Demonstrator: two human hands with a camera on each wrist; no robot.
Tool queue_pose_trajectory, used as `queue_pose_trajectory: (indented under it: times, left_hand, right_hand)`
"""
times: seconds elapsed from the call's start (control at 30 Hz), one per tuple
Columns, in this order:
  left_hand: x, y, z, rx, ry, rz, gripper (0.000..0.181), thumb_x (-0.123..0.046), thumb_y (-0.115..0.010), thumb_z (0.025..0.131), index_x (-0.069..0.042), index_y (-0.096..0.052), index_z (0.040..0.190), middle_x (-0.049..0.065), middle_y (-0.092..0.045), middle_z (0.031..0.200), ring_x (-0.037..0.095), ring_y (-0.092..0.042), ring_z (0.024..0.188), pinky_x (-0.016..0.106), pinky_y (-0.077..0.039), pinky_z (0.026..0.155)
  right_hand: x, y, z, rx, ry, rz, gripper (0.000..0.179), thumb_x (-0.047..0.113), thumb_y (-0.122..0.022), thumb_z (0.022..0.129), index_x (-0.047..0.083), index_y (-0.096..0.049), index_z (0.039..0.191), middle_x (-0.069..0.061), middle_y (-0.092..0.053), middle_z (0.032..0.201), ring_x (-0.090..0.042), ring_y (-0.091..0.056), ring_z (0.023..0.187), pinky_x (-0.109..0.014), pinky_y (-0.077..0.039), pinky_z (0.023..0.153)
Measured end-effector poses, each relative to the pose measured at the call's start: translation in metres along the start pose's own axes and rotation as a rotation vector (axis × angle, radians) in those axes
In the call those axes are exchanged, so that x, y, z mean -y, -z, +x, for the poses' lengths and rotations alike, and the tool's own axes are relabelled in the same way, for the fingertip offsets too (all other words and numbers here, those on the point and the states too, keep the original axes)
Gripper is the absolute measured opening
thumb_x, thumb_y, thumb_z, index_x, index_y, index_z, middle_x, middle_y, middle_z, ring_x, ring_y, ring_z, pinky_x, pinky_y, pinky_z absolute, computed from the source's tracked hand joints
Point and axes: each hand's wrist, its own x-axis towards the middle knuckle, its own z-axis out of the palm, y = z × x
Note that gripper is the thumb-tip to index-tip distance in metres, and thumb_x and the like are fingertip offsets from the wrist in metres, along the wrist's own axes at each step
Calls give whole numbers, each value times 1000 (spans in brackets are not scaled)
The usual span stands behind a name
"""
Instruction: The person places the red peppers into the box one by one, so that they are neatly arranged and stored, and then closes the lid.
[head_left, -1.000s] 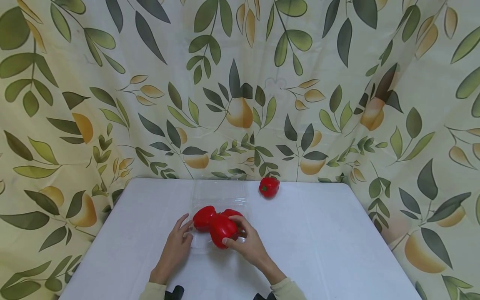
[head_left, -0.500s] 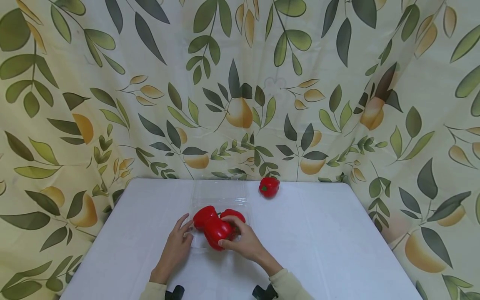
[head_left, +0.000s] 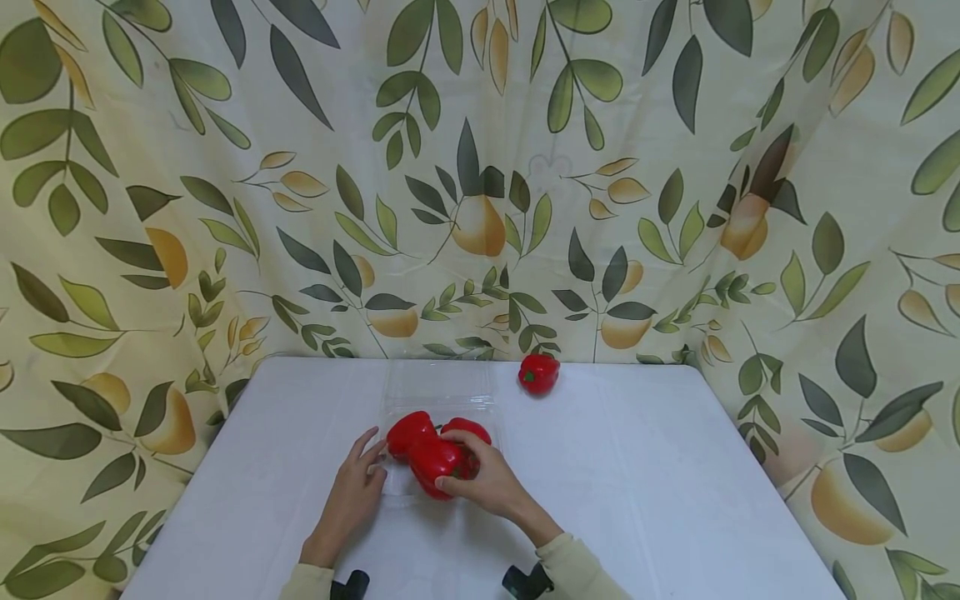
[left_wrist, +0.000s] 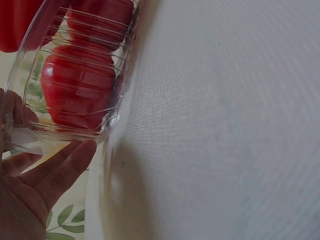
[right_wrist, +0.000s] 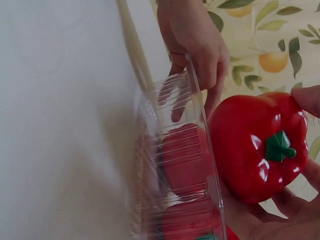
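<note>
In the head view, my right hand [head_left: 491,483] grips a red bell pepper [head_left: 433,465] low over a clear plastic clamshell box [head_left: 397,492]. The right wrist view shows this pepper's green stem [right_wrist: 280,147], with its body just outside the box's rim. Two other red peppers lie in the box: one pepper [head_left: 408,432] at the left, another pepper [head_left: 467,428] behind my right fingers. My left hand [head_left: 358,487] is at the box's left side. Its fairly straight fingers touch the clear wall [left_wrist: 75,134], and nothing is gripped in it.
The box's open lid [head_left: 438,382] lies flat toward the back of the white table [head_left: 637,467]. One more red pepper [head_left: 538,374] stands near the table's back edge, right of the lid. A leaf-patterned curtain [head_left: 480,208] hangs behind and at both sides.
My right hand has moved the gripped pepper slightly left and turned it, then stayed nearly still over the last half second. The left hand and box have not visibly moved.
</note>
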Motion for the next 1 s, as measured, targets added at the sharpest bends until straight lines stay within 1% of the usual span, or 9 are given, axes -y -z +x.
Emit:
queue_pose_trajectory:
  times: [0.13,0.23,0.33,0.47,0.63,0.77,0.83,0.9,1.0]
  left_hand:
    - [0,0,0,-6,-8,-1,46,-6,-61,92,-5,-57,137,7,-42,154,25,-65,116,42,-55,97]
    - [0,-1,-1,-9,-10,-1,45,-6,-61,92,-5,-57,137,7,-42,153,25,-65,115,41,-55,96]
    - [0,-1,0,-6,-6,-2,46,-6,-61,92,-5,-57,137,7,-42,154,25,-65,116,41,-56,96]
    - [0,0,1,-2,1,0,47,-7,-61,92,-6,-56,138,7,-41,154,26,-65,116,41,-56,95]
    - [1,-2,2,-8,-1,4,47,-7,-61,91,-6,-56,138,7,-41,154,26,-65,116,40,-57,94]
    - [1,-3,1,-22,-10,4,47,-7,-63,91,-6,-57,137,8,-42,153,25,-66,114,39,-58,92]
    - [2,-2,1,-23,-14,2,47,-7,-63,90,-6,-57,137,8,-42,153,25,-66,114,39,-58,91]
    - [2,-2,1,-14,-5,-2,47,-6,-62,91,-6,-56,138,7,-42,154,25,-66,115,39,-58,92]
    - [1,-1,1,1,11,-8,47,-8,-61,92,-7,-56,138,6,-41,154,25,-65,117,39,-57,94]
  right_hand:
    - [-1,-1,1,3,15,-3,71,23,-81,75,20,-49,138,-4,-52,138,-28,-48,126,-39,-60,87]
    - [-2,-2,2,-7,22,17,76,22,-82,74,15,-44,139,-5,-52,139,-29,-48,128,-39,-60,88]
    - [-2,-3,3,-18,14,25,73,22,-83,73,17,-45,135,-5,-53,137,-29,-49,127,-38,-60,88]
    - [0,-3,2,-20,-2,-3,68,23,-83,73,20,-50,131,-5,-55,134,-28,-50,124,-39,-60,87]
    - [-1,-3,2,-20,-10,10,68,22,-83,72,22,-51,132,-5,-54,135,-29,-49,126,-41,-61,86]
    - [-3,-3,2,-27,-9,10,67,21,-81,75,21,-51,134,-5,-54,136,-29,-48,127,-41,-61,86]
    - [5,-3,0,-23,-4,1,66,19,-79,77,16,-50,136,-8,-54,136,-31,-48,127,-42,-60,87]
    - [14,-1,-2,-16,6,-9,65,17,-77,78,13,-50,137,-10,-54,136,-31,-48,127,-41,-60,88]
    - [14,-1,-2,-20,18,-9,63,18,-76,79,15,-51,137,-11,-52,138,-31,-48,128,-40,-60,88]
